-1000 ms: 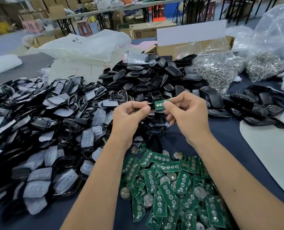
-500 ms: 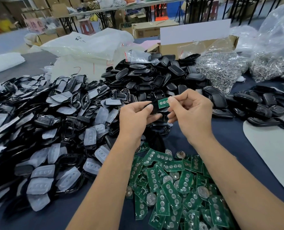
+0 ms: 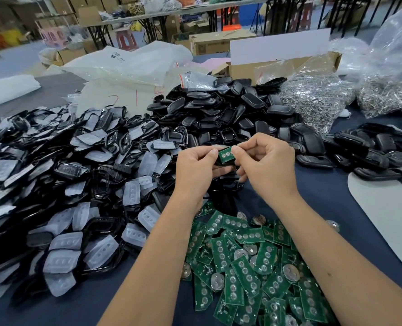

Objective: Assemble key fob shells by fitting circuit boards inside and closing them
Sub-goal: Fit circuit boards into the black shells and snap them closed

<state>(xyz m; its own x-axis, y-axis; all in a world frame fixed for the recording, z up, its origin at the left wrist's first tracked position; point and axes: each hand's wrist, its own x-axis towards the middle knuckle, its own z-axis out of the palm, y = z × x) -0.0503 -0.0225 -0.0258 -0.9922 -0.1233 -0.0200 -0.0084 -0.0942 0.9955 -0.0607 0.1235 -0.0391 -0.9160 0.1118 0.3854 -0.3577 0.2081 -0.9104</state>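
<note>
I see two hands up in the middle, over a dark blue table (image 3: pixel 331 208). My left hand (image 3: pixel 195 170) has its fingers curled round a small black shell (image 3: pixel 221 164), and its thumb lies on top. My right hand (image 3: pixel 266 165) pinches a little green board (image 3: pixel 226 153) with its thumb and first finger. The board sits on the open face of the shell, tilted a bit, with round silver dots showing. I cannot tell if it is all the way in.

Just under my arms lies a heap of green boards (image 3: pixel 247 262) with round batteries. To the left is a big pile of black frames and clear button pads (image 3: pixel 61 189). Behind my hands is a pile of black shells (image 3: pixel 223 109). Far right, bags of shiny metal rings (image 3: pixel 320 100) rest on the table.
</note>
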